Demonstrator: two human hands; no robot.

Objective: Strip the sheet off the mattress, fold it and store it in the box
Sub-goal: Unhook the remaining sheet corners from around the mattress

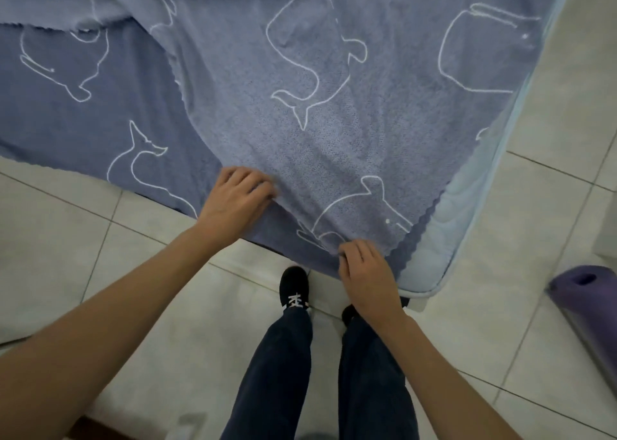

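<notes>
Far left: sheet [300, 72], blue with white whale outlines, lies spread over the mattress, its near edge hanging toward the tiled floor [66, 239]. A paler layer of it is folded over the darker layer, with the scalloped edge running diagonally down the left half.

My left hand [238, 199] is on the near edge of that fold, fingers curled into the fabric and bunching it: clamped on the sheet.

Below, between my arms: my black shoe [293, 287] and dark trousers [277, 373].

My right hand [364, 272] is at the sheet's near hem, fingers curled, pinching the cloth.

Just right of it: bare pale-blue mattress [444, 239] corner, sheet already off it there.

Far right: rolled purple mat [581, 292] on the floor.
</notes>
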